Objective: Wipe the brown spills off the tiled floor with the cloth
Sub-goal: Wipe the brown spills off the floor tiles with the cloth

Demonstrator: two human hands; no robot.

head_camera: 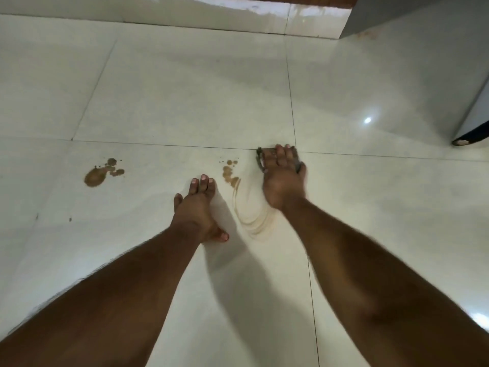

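My right hand (283, 178) presses a dark greenish cloth (260, 158) flat on the white tiled floor (185, 102); only the cloth's edges show around my fingers. Just left of it lies a small group of brown drops (229, 170). A faint curved brown smear (251, 218) trails from them toward my right wrist. A larger brown spill (95, 176) with smaller blobs sits further left. My left hand (197, 210) rests on the floor between the two spills, fingers stretched out, holding nothing.
A grey appliance or cabinet (423, 49) stands at the right, its dark foot (469, 137) on the floor. A tiled skirting (211, 14) runs along the far wall. Small brown specks (70, 219) dot the tile at the left.
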